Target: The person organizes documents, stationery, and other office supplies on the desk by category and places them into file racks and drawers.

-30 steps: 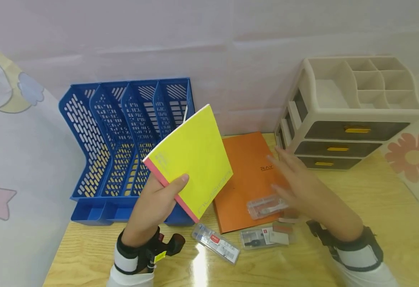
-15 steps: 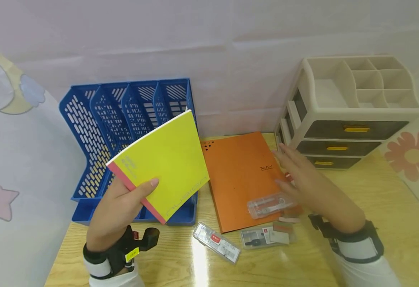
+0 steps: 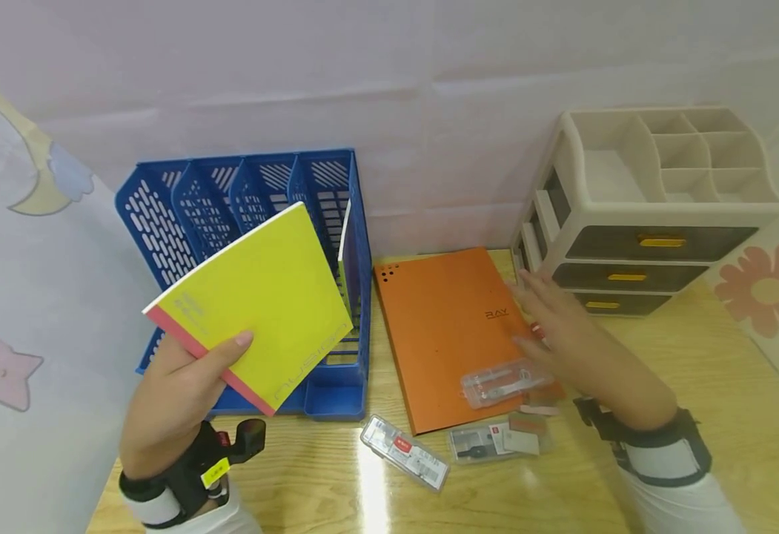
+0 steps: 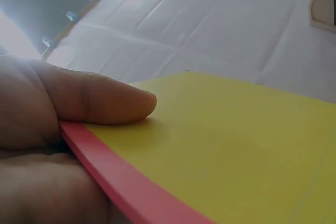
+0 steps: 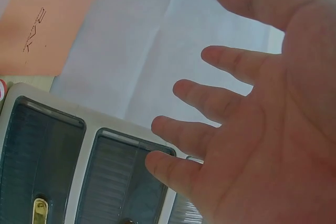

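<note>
A yellow notebook (image 3: 276, 297) with a pink spine is pinched at that spine by my left hand (image 3: 178, 393). Its thumb lies on the cover, as the left wrist view also shows. The notebook is held tilted in front of a blue file rack (image 3: 336, 400), hiding part of its slots. Another thin book (image 3: 345, 259) stands in the rack's rightmost slot. My right hand (image 3: 562, 337) hovers over the right side of an orange folder (image 3: 442, 326), holding nothing. In the right wrist view its fingers (image 5: 210, 100) are spread and straight.
A clear case (image 3: 502, 382) lies on the folder. Two more clear cases, one (image 3: 405, 452) left and one (image 3: 472, 443) right, lie in front, with small erasers (image 3: 522, 434) by the right one. A beige drawer organizer (image 3: 642, 215) stands at the back right.
My left hand has carried the yellow notebook leftward across the front of the rack, uncovering the book in the rightmost slot. My right hand has hardly moved.
</note>
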Demonstrator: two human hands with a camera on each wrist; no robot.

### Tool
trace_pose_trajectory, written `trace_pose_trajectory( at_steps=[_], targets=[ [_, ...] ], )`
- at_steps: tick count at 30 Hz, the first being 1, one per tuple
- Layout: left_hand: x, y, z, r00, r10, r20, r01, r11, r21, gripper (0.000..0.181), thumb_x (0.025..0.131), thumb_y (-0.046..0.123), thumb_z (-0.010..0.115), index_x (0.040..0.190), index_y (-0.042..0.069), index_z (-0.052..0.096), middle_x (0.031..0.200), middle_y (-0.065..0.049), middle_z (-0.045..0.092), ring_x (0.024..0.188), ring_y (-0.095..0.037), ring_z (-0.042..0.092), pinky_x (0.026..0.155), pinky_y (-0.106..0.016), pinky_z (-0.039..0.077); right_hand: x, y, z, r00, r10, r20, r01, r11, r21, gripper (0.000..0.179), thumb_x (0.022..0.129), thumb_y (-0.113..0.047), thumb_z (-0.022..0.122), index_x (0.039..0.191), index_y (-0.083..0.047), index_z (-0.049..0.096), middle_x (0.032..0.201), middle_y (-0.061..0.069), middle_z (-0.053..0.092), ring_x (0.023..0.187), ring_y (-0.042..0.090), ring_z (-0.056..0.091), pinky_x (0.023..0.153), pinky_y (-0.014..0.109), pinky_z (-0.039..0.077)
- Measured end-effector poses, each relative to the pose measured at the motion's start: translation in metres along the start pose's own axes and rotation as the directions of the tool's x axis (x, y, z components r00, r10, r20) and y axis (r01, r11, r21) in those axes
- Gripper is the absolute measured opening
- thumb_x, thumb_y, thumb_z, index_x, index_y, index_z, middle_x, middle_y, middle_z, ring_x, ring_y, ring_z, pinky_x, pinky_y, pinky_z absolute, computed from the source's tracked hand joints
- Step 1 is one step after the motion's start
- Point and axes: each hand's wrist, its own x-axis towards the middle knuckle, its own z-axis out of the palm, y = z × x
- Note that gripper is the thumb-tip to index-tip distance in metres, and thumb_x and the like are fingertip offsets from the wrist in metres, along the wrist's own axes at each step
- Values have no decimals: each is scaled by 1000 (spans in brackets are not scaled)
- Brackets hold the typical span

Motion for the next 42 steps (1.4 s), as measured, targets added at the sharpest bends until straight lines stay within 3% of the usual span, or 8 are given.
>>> trace_pose_trajectory(
  at_steps=[6, 11, 16, 18, 22, 30, 36, 42],
  targets=[
    [0, 2, -1, 998, -35, -60, 41, 995, 90, 45, 107, 19, 56, 150, 21, 42, 138, -1, 64, 112, -18, 74, 88, -32, 60, -4, 4, 1, 1000, -4, -1, 4, 1000, 8, 76, 97, -24, 72, 161, -9, 34, 165, 29, 27, 150, 55, 26, 115, 76, 25],
    [9, 5, 13, 986, -90, -142, 118, 971, 207, 46, 108, 26, 54, 151, 24, 38, 141, -3, 60, 115, -19, 71, 90, -33, 61, -5, 3, 1, 1000, -13, -2, 13, 1000, 18, 77, 95, -21, 74, 160, -8, 35, 164, 30, 29, 147, 57, 29, 113, 76, 28],
    [22, 4, 30, 990, -34, -134, 73, 950, 303, 44, 109, 15, 48, 152, 11, 38, 145, -15, 57, 123, -37, 66, 96, -52, 58, -6, 4, 2, 1000, -18, 6, 17, 1000, 20, 77, 94, -19, 75, 159, -3, 37, 164, 31, 29, 145, 58, 31, 113, 75, 29],
    [26, 2, 35, 993, 7, -114, 28, 951, 306, 43, 109, 9, 46, 151, 7, 39, 145, -18, 56, 125, -41, 64, 97, -58, 56, -7, 4, 1, 1000, -6, 25, 5, 999, 36, 76, 95, -20, 74, 159, -3, 36, 164, 31, 28, 146, 58, 30, 114, 75, 28],
    [33, -1, 41, 994, 30, -102, 2, 955, 296, 41, 108, 6, 44, 149, 6, 41, 144, -18, 58, 124, -39, 63, 100, -59, 55, -8, 4, 1, 998, 1, 57, -5, 998, 66, 76, 96, -20, 73, 159, -3, 35, 164, 31, 28, 147, 56, 30, 114, 74, 29],
    [47, -7, 46, 991, 34, -131, 8, 951, 309, 42, 107, 4, 44, 149, 2, 41, 142, -20, 58, 123, -40, 62, 102, -61, 53, -14, 6, 4, 991, 23, 129, -37, 993, 109, 74, 98, -25, 72, 160, -7, 36, 168, 25, 24, 151, 50, 29, 115, 70, 32],
    [59, -6, 46, 992, 2, -127, 35, 957, 289, 44, 108, 7, 43, 152, 4, 38, 143, -18, 56, 125, -40, 62, 102, -59, 54, -18, 10, 6, 992, -3, 126, -10, 994, 106, 74, 98, -26, 71, 160, -9, 35, 168, 24, 25, 151, 50, 30, 114, 70, 33],
    [74, -10, 49, 992, 6, -128, 27, 968, 249, 47, 108, 7, 41, 155, 4, 35, 148, -18, 53, 130, -37, 59, 106, -57, 51, -21, 13, 9, 992, -39, 117, 24, 991, 129, 73, 96, -17, 72, 159, -7, 37, 164, 27, 32, 146, 53, 35, 112, 69, 36]
  ],
)
